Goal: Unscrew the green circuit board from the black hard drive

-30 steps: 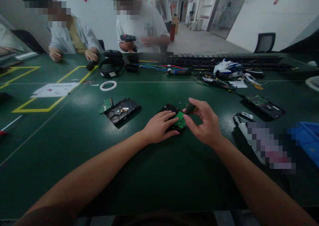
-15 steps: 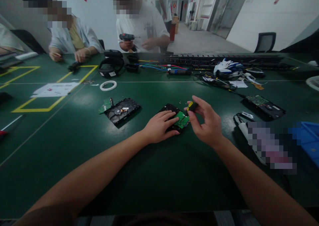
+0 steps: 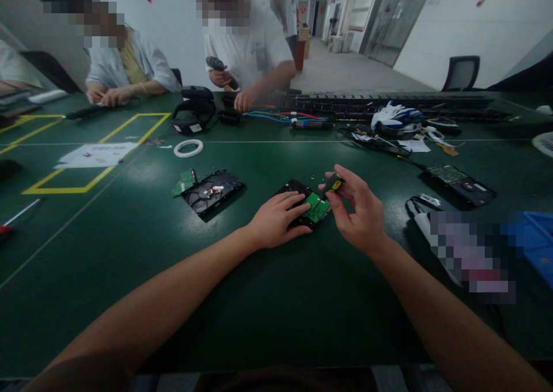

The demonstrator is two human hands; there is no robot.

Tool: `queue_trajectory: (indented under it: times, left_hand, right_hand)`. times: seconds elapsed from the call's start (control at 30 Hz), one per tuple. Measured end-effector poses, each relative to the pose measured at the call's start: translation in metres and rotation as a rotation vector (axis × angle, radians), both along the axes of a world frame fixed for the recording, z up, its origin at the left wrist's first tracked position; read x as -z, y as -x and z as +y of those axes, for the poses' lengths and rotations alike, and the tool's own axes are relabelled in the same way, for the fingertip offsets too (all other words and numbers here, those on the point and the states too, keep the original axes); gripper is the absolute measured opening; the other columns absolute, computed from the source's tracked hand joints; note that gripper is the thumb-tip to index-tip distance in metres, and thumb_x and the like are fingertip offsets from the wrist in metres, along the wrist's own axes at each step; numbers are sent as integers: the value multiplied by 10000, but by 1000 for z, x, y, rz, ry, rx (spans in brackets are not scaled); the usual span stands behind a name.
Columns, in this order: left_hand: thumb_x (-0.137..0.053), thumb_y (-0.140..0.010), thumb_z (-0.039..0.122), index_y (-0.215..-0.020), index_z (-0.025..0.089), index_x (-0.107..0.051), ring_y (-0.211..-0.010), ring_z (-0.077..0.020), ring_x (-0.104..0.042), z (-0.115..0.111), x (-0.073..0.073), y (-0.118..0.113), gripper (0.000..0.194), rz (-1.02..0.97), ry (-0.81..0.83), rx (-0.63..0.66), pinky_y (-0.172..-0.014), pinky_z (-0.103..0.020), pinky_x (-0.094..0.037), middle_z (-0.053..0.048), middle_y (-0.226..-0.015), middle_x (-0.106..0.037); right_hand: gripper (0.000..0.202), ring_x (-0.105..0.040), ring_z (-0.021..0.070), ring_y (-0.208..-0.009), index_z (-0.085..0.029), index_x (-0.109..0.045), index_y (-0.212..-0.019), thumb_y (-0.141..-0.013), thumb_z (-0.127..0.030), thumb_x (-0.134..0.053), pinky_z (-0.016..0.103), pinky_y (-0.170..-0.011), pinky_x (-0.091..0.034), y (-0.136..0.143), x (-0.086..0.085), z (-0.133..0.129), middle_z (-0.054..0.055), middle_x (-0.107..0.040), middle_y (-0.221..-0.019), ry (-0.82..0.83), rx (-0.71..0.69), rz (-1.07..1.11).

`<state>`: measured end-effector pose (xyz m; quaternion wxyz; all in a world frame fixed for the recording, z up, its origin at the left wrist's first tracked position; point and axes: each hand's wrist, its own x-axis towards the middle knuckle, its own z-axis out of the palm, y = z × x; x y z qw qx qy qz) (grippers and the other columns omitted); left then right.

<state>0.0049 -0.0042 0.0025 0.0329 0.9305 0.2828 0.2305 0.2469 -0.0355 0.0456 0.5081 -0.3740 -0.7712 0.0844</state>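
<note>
My left hand lies with fingers spread over a black hard drive, pressing it to the table. Between and beyond its fingers shows the drive's green circuit board. My right hand pinches the black and yellow handle of a screwdriver between thumb and fingers. The screwdriver's tip points down at the board's far edge; whether it sits in a screw I cannot tell. A few tiny screws lie just behind the drive.
On the left lies another hard drive with a loose circuit board beside it, near a white tape roll. A third hard drive, a white pouch-like item and a blue bin are on the right. Co-workers sit or stand opposite.
The screwdriver handle has turned in my right fingers. My left hand stays put. Across the table, one person's hand has lowered to the table and their power drill has tilted.
</note>
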Motion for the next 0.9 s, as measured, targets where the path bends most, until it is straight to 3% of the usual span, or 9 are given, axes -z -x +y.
queue_trajectory:
  times: [0.23,0.47,0.73,0.9]
  left_hand:
    - [-603,-998,609,-1465,202,-591,-1449,-350,-499,-1,0,-1,619,-8,13,0,-1184,-576,-440,-165,-1527,-559]
    - [-606,-1004,597,-1475,207,-576,-1452,-344,-499,0,0,1,613,-2,-3,-1,-1185,-572,-442,-155,-1531,-557]
    - [-582,-1008,621,-1458,174,-592,-1453,-339,-497,0,0,0,634,11,-6,-5,-1200,-546,-429,-169,-1523,-561]
    - [-590,-1006,615,-1453,172,-595,-1453,-341,-495,0,1,0,630,14,-14,-6,-1198,-542,-433,-166,-1524,-560]
  right_hand:
    - [665,-719,268,-1172,-351,-380,-1602,-995,-169,-579,491,-998,-643,-1,0,-1,79,-631,-1431,44,-43,7]
    - [583,-693,239,-971,-375,-545,-1469,-935,-232,-728,447,-854,-670,-2,-6,1,55,-654,-1185,-112,111,-50]
    - [660,-727,266,-1124,-366,-416,-1578,-975,-175,-607,474,-995,-635,-1,1,0,63,-639,-1406,2,43,-4]
    - [637,-727,256,-1087,-347,-443,-1558,-973,-156,-609,462,-967,-637,0,-2,-1,72,-648,-1373,-22,35,-23]
